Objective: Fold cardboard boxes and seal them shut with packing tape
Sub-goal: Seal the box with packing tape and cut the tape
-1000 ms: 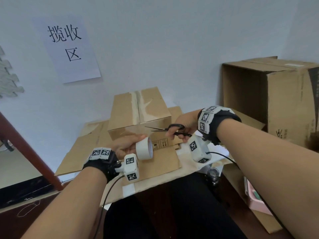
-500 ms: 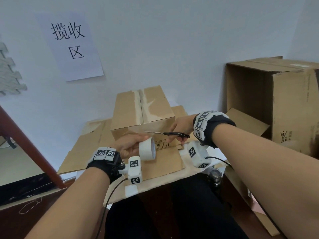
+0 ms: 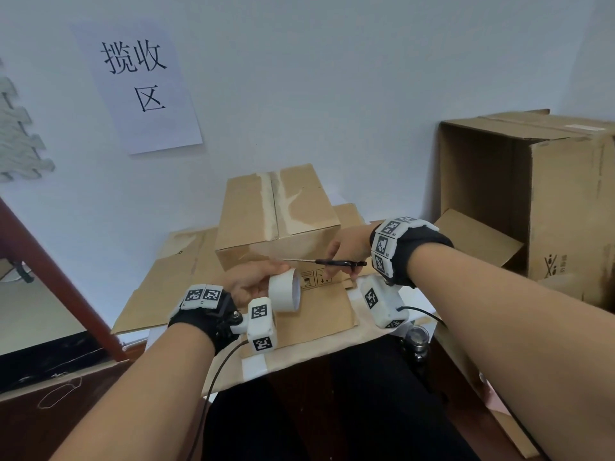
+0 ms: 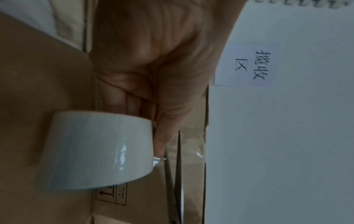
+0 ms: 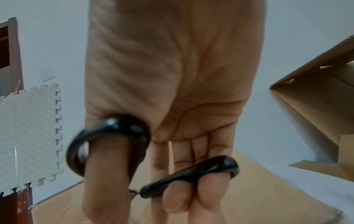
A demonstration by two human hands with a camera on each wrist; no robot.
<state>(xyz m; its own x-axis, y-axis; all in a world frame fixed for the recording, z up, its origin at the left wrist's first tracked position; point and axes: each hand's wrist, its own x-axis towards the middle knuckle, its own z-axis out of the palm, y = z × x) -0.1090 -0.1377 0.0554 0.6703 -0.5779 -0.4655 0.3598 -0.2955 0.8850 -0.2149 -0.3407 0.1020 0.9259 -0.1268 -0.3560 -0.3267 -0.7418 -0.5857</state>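
A closed cardboard box (image 3: 279,214) stands on flat cardboard sheets, with tape along its top seam. My left hand (image 3: 253,281) grips a white roll of packing tape (image 3: 284,290) just in front of the box's near face. The roll (image 4: 99,150) fills the left wrist view, fingers curled round it. My right hand (image 3: 346,254) holds black-handled scissors (image 3: 332,262), thumb and fingers through the loops (image 5: 109,145). The blades (image 4: 175,169) stand slightly apart and point left at the clear tape strip between roll and box.
A large open carton (image 3: 532,201) stands on its side at the right. Flat cardboard sheets (image 3: 173,271) cover the table beneath the box. A paper sign (image 3: 139,84) hangs on the wall. A dark red frame (image 3: 50,267) slants at the left.
The scissors have turned level and their blades have moved left toward the tape beside the roll. The left hand has kept the roll almost still.
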